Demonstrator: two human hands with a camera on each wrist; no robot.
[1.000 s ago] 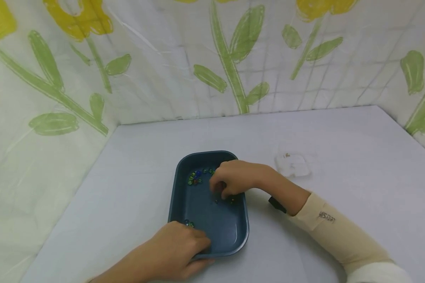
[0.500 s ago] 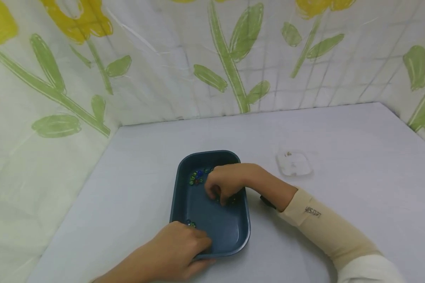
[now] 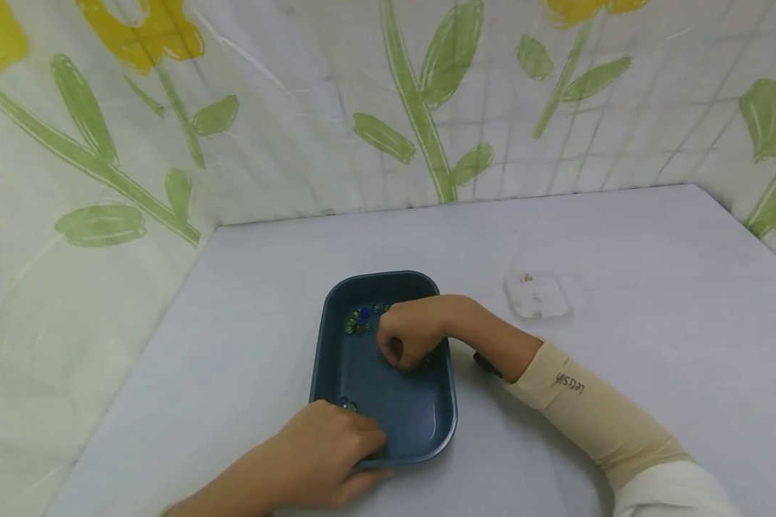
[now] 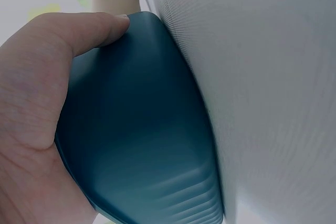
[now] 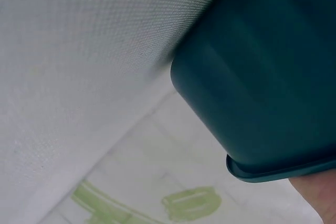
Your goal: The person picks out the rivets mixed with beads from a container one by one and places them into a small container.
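A dark blue tray [image 3: 394, 413] sits on the pale table [image 3: 621, 237]. Several small glass marbles [image 3: 360, 319] lie in its far left corner, and a couple more marbles [image 3: 348, 404] lie by the near left rim. My left hand [image 3: 326, 449] grips the tray's near left corner, thumb under the rim and fingers over it. My right hand [image 3: 406, 341] is inside the tray with fingers curled tightly down over some marbles by the right wall, hiding them. The left wrist view shows the left hand [image 4: 31, 129] against the tray's outer wall [image 4: 142, 129]. The right wrist view shows only the tray's outside [image 5: 262, 77].
A small clear plastic lid or dish [image 3: 537, 296] lies on the table to the right of the tray. Flower-printed cloth walls [image 3: 168, 143] close in the table at the back and on both sides.
My right hand's fingers have closed from a reaching pinch into a tight curl over the marbles by the tray's right wall. The left hand has kept its hold on the tray.
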